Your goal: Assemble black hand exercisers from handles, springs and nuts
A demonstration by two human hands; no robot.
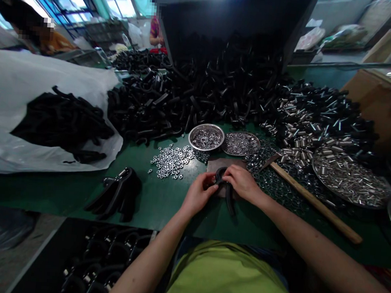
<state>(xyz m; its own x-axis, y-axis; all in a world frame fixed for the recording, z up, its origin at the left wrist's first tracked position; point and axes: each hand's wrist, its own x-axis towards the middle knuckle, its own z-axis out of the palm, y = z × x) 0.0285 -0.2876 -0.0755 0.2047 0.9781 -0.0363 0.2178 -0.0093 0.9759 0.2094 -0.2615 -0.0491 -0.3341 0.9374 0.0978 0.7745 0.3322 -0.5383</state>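
Both hands are closed on one black curved handle, held over a flat metal plate. My left hand grips its rounded end from the left, with the thumb along the near side. From the right, the fingers of my right hand press on the top of that end. The tail of the handle points down toward me. Any small part between my fingertips is hidden. Several small silvery nuts lie loose left of the plate. Behind it stand a round metal bowl and a dish of tiny metal parts.
A hammer with a wooden handle lies to the right, beside dark rings and a tray of metal pins. Black handles are heaped behind. More handles lie at left, near a white sack. A cardboard box stands at right.
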